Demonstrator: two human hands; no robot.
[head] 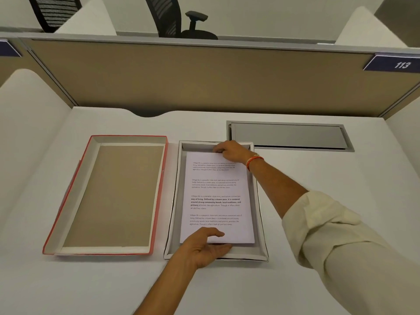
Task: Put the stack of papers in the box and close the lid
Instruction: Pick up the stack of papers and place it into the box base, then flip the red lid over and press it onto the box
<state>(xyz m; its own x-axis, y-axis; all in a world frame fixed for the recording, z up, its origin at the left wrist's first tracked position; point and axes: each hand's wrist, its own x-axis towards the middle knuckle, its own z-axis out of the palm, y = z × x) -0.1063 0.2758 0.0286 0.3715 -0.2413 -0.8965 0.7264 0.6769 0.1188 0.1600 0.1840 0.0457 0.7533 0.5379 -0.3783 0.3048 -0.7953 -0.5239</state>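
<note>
The white stack of printed papers (217, 196) lies inside the shallow white cardboard box (173, 201), the left hand (204, 246) pinching its near edge and the right hand (231, 152) gripping its far edge, probably to lower it level. Its top sheet reads "Village life is a peaceful…". The red-edged cardboard lid (109, 196) waits upturned just left; a dark partition tag (395, 63) reads 113.

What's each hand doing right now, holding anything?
Left hand: gripping the near edge of the stack of papers in the box.
Right hand: closed on the stack's far edge.
</note>
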